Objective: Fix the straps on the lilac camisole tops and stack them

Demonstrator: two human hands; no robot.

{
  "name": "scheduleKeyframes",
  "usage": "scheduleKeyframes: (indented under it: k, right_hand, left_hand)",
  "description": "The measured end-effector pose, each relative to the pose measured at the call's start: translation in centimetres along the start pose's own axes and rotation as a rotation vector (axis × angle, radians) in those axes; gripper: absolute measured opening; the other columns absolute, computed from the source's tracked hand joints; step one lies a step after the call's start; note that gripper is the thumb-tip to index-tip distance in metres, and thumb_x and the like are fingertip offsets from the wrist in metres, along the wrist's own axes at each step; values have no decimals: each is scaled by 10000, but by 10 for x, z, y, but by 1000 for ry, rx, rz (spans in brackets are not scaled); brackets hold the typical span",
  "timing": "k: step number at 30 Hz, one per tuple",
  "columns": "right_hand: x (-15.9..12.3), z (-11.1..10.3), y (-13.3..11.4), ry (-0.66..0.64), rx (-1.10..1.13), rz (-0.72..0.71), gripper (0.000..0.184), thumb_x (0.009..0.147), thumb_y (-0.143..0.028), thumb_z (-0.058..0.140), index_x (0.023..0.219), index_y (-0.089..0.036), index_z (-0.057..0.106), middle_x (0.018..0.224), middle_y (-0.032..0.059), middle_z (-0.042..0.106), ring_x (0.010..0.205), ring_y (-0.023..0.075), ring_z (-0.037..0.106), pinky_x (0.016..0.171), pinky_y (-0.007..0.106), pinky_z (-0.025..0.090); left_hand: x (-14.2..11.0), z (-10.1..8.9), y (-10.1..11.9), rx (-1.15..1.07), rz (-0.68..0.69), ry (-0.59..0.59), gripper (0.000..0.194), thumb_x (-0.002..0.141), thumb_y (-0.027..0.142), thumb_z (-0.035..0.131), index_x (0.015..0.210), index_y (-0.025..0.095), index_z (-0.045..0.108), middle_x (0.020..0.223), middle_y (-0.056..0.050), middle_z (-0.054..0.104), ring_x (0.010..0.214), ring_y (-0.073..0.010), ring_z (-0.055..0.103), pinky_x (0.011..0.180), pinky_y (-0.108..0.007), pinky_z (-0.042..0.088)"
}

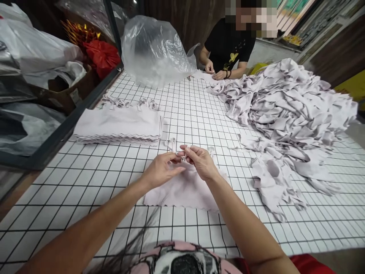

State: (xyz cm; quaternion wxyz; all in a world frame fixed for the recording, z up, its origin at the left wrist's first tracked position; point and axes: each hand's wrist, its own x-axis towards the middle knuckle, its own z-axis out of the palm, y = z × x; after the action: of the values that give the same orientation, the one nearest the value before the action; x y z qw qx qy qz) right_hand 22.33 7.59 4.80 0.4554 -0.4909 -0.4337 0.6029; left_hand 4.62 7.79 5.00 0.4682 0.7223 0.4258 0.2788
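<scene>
Your right hand (201, 161) pinches the far edge of the cloth (185, 190), which lies on the bench (85, 167) before you; your left hand (162, 169) meets it there, its grip unclear.

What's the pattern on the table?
The table top has black lines making squares on white. It shows best in the head view.

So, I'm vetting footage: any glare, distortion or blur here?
All in the head view: glare streaks the clear plastic bag; gridded tabletop lines seem bowed near the edges; blocky pixels mask the co-worker's head; left hand and right hand look fairly sharp.
</scene>
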Motion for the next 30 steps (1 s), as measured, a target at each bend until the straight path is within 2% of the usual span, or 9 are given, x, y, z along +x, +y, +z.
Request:
scheduleKeyframes:
  k: [6, 9, 12, 14, 15, 17, 20, 25, 30]
  right_hand:
    - [0, 3, 1, -38, -79, -15, 307, 824, -491, 643, 837, -185, 668, 920, 53, 695, 674, 106, 531, 606, 249, 413]
    - [2, -5, 8, -23, -141, -26, 334, 840, -513, 612, 792, -183, 621, 1004, 61, 672, 689, 108, 531, 584, 246, 403]
    - [0, -11, 12, 136, -350, -139, 286, 862, -472, 599, 900, -190, 611, 973, 71, 651, 754, 145, 550, 662, 283, 445]
    - [-3, -12, 8, 237, -557, -325, 263, 888, -412, 584, 1038, -196, 601, 1046, 93, 633, 897, 189, 560, 764, 332, 458]
    - [-5, -11, 4, 217, -653, -428, 261, 900, -378, 576, 1093, -203, 593, 1101, 100, 622, 983, 208, 548, 821, 357, 450]
    - [-9, -8, -4, 7, -801, -564, 244, 925, -319, 552, 1148, -227, 593, 1163, 88, 620, 1102, 225, 513, 920, 400, 407]
    - [-8, -7, -11, -286, -877, -573, 197, 946, -289, 538, 1116, -259, 633, 1058, 42, 676, 1071, 212, 532, 961, 424, 369]
    - [3, -12, -7, -286, -822, -532, 111, 916, -299, 598, 952, -237, 683, 869, 26, 689, 893, 194, 574, 900, 410, 406]
    - [7, -17, 6, -270, -725, -409, 96, 906, -266, 601, 913, -223, 687, 874, 25, 693, 843, 168, 598, 810, 349, 461]
  left_hand:
    - [3, 8, -3, -256, -98, 18, 244, 851, 394, 615, 829, 188, 744, 913, -60, 749, 1057, -234, 644, 876, -350, 523]
    - [2, 5, -8, -356, -163, -32, 285, 840, 433, 630, 822, 173, 746, 898, -76, 750, 928, -209, 677, 833, -347, 540]
    - [0, 1, -8, -349, -214, -64, 286, 830, 431, 641, 807, 164, 740, 879, -79, 749, 803, -177, 681, 781, -331, 547]
    - [-1, -1, -5, -270, -204, -86, 267, 838, 405, 624, 780, 170, 735, 841, -67, 747, 790, -179, 679, 752, -323, 545]
    - [-1, -2, -3, -219, -194, -98, 261, 845, 390, 608, 770, 173, 734, 823, -59, 743, 779, -180, 677, 736, -319, 541]
    - [0, -4, 2, -106, -173, -127, 267, 857, 365, 573, 758, 176, 732, 780, -44, 732, 740, -176, 664, 698, -306, 524]
    - [3, -8, 6, 1, -157, -141, 276, 860, 353, 544, 753, 178, 729, 740, -25, 716, 684, -161, 639, 633, -279, 486]
    - [4, -12, 2, 2, -155, -167, 264, 877, 349, 521, 804, 190, 718, 786, -13, 715, 737, -161, 644, 662, -269, 479]
    - [1, -11, -15, 433, 54, -28, 162, 859, 297, 580, 912, 187, 686, 838, -33, 672, 832, -202, 577, 746, -335, 442]
